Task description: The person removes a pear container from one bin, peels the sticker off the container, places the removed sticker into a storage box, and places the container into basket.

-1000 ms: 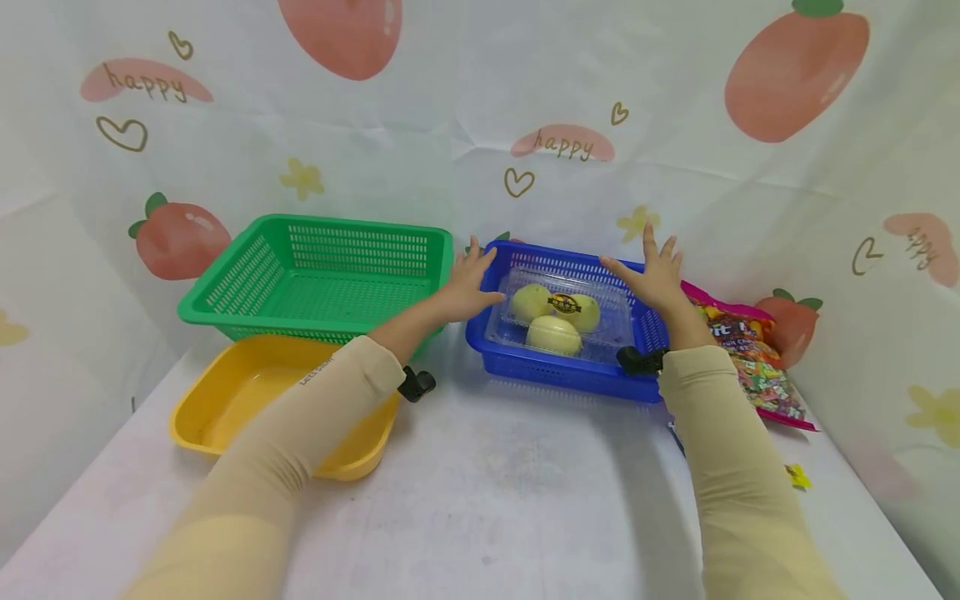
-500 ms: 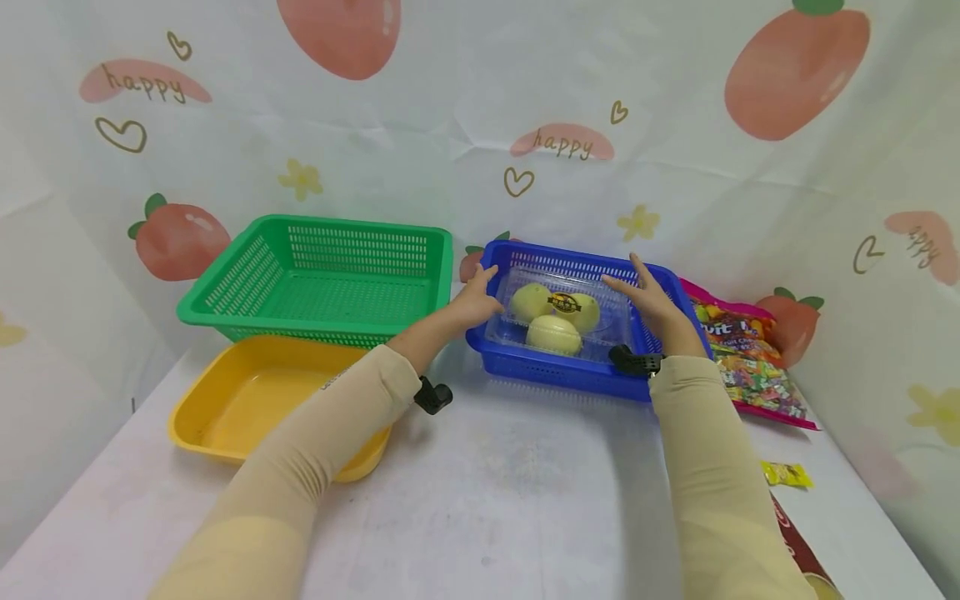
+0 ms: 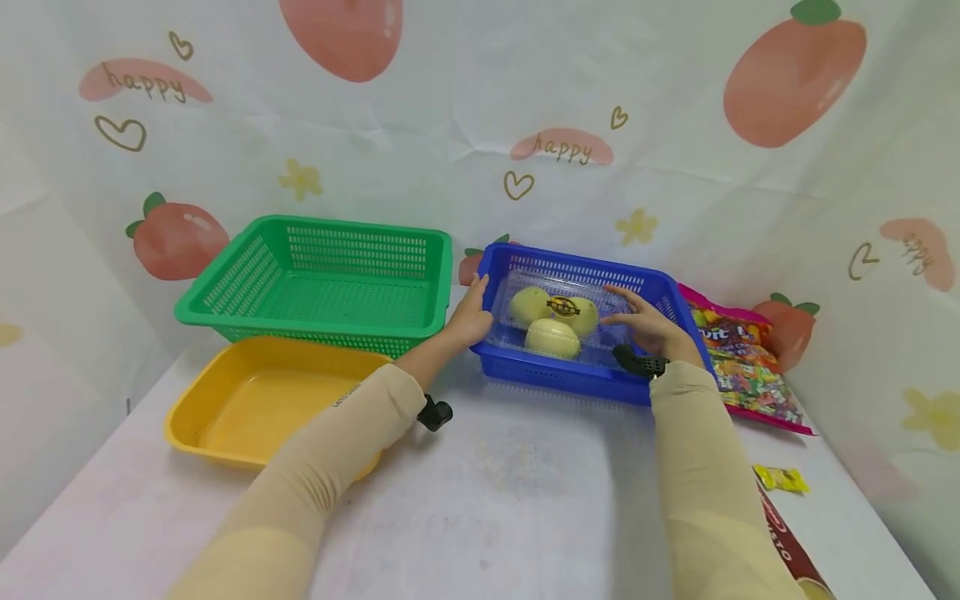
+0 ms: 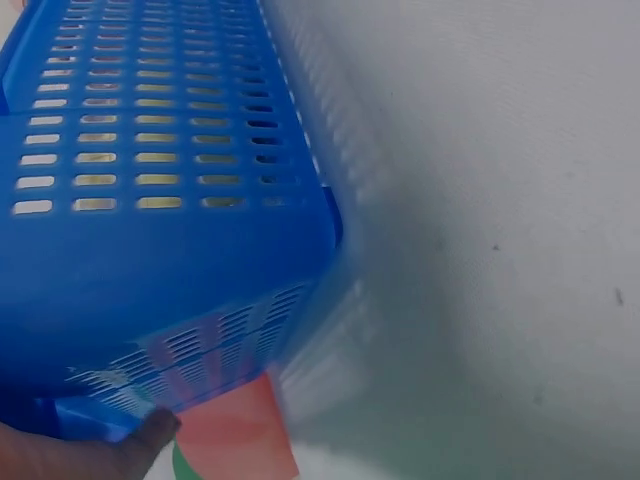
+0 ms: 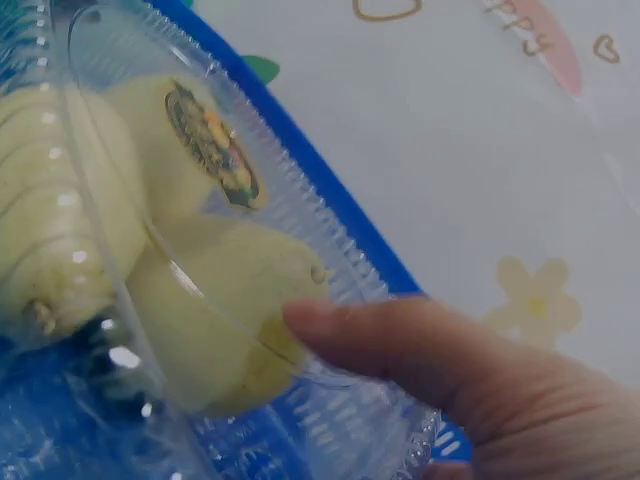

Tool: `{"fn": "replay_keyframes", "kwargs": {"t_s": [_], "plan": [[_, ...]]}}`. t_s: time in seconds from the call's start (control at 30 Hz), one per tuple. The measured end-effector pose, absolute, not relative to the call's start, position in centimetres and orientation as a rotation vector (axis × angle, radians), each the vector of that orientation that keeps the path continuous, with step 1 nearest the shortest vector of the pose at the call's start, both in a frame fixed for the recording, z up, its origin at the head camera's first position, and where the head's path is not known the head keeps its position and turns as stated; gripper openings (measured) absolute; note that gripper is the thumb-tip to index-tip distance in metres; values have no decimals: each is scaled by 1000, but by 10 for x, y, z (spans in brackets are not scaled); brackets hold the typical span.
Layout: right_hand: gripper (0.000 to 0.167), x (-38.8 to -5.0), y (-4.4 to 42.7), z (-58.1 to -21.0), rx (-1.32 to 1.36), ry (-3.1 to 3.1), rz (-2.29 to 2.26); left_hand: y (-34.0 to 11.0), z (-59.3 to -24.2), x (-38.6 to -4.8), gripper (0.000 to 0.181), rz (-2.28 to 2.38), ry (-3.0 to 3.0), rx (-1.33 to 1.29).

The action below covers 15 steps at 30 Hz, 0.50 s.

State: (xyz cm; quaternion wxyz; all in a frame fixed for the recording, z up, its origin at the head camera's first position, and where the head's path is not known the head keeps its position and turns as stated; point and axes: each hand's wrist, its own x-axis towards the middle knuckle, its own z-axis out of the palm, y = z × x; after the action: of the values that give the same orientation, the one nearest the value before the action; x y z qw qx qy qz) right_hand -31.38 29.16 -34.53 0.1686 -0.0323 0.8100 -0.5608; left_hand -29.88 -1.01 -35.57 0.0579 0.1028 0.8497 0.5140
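Note:
A clear lidded box with three pale yellow-green fruits and a dark label lies inside the blue basket. At the basket's left rim, my left hand touches the edge with extended fingers; the left wrist view has a fingertip by the blue wall. My right hand reaches over the right end of the basket, its fingers spread at the box. In the right wrist view a digit of the right hand lies over the clear lid above a fruit. Its other fingers are mostly hidden.
A green basket stands at the back left, with a yellow basin in front of it. Right of the blue basket lies a colourful candy bag. A small yellow packet and a dark red package are nearer on the right.
Both hands have come lower, the left onto the basket's rim and the right down to the clear box. The blue basket's left end has shifted slightly right.

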Motion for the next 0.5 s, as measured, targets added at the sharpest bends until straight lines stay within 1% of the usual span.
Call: {"fn": "replay_keyframes", "kwargs": {"t_s": [0.13,0.3,0.5], "plan": [[79,-314,296,-347,-84,2271,-1533,-11,-358,-298,71,1567,2609,303],[80,-315,302,-348,-128,2193,-1489,-11,-358,-297,71,1548,2625,303],[86,-314,306,-350,-171,2235,-1377,-9,-358,-296,69,1537,2623,306]]}}
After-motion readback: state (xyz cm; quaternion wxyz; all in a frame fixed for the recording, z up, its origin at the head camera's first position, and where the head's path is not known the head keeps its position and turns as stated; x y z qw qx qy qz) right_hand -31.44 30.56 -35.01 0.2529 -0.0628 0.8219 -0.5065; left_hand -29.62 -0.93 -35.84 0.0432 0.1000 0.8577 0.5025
